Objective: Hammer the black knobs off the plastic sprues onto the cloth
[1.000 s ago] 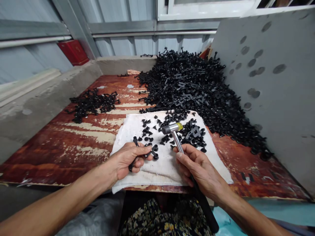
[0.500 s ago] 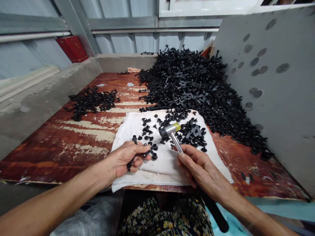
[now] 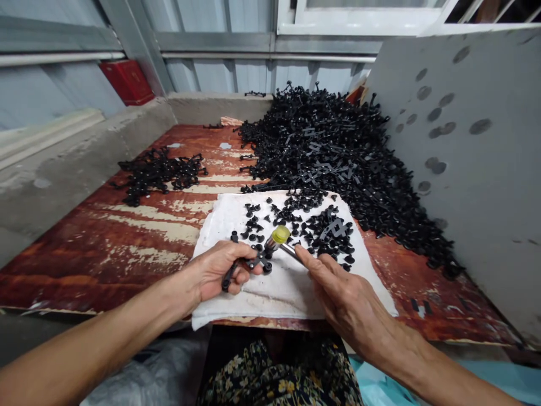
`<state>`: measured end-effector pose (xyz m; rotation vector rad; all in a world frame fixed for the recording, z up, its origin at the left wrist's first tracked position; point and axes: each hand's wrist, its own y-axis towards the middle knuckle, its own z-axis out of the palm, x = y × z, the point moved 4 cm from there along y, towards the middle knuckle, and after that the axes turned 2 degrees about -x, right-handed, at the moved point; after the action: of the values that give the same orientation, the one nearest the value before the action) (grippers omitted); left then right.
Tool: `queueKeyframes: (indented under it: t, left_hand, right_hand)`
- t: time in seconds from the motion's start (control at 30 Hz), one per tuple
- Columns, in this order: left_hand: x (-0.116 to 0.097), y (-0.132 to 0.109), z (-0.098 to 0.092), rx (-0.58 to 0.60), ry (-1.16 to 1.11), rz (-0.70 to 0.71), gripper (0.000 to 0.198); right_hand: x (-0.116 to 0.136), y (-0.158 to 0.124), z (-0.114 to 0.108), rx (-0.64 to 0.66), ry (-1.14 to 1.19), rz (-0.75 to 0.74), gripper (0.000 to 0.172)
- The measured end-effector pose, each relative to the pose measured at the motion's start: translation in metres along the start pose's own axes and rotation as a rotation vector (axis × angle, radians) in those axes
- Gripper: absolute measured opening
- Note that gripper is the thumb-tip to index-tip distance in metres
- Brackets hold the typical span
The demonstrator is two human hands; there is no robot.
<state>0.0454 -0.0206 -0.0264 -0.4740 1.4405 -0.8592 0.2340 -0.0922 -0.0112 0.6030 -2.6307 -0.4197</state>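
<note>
Holding a hammer (image 3: 279, 237) close to a linked black piece (image 3: 256, 261) over a white cloth (image 3: 279, 301).
From here I see the right hand's (image 3: 344, 287) fingers wrapped round the handle, the left hand's (image 3: 222, 266) thumb and fingers clamped on the piece. Small black parts (image 3: 332, 239) lie beyond; farther back, 2 dark heaps (image 3: 325, 149) on the worn table (image 3: 101, 256), the bigger at right.
</note>
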Motion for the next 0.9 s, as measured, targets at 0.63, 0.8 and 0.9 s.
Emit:
queueKeyframes:
  t: [0.63, 0.8, 0.9]
  left_hand:
    - [0.000, -0.002, 0.000, -0.042, 0.056, 0.051, 0.020]
    - [-0.001, -0.001, -0.001, -0.055, 0.052, 0.059, 0.019]
    - [0.002, -0.002, 0.002, -0.052, 0.079, 0.062, 0.017]
  right_hand:
    - [0.000, 0.005, -0.011, -0.070, 0.166, 0.045, 0.064]
    - [0.003, 0.003, -0.007, -0.014, 0.156, 0.010, 0.058]
    - [0.001, 0.001, -0.006, -0.071, 0.193, 0.049, 0.059]
